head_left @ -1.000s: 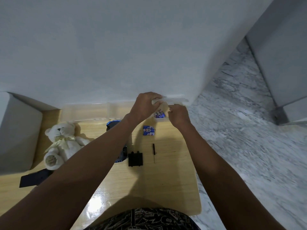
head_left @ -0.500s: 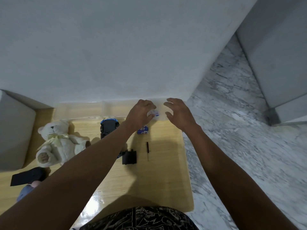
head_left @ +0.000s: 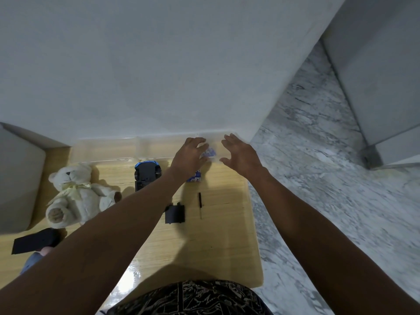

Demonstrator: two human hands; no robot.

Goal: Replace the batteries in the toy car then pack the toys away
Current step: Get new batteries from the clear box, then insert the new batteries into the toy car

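1. The toy car (head_left: pixel 146 175) lies near the far edge of the desk (head_left: pixel 218 246), about midway along it and just in front of the clear plastic box (head_left: pixel 106 148) that lines that edge. Its dark underside faces up, a blue body shows at the far end, and black wheels stick out at the sides.
2. A flat black cover (head_left: pixel 175 214) lies apart from the car, nearer the person, toward the middle of the desk.
3. A thin black screwdriver (head_left: pixel 200 202) lies just right of the cover, pointing toward the near edge.
4. Blue-and-white batteries (head_left: pixel 194 178) rest on the desk close to the far right corner, partly hidden by the left wrist.
5. The left hand (head_left: pixel 189 155) reaches to the far right corner, fingers curled round a blue-and-white battery pack (head_left: pixel 210 153); blur hides the exact grip.
6. The right hand (head_left: pixel 241 155) hovers beside it, fingers spread and relaxed, holding nothing.
7. A white teddy bear (head_left: pixel 75 196) lies on its back near the left edge.
8. A black flat object (head_left: pixel 34 242) sits toward the near left corner.
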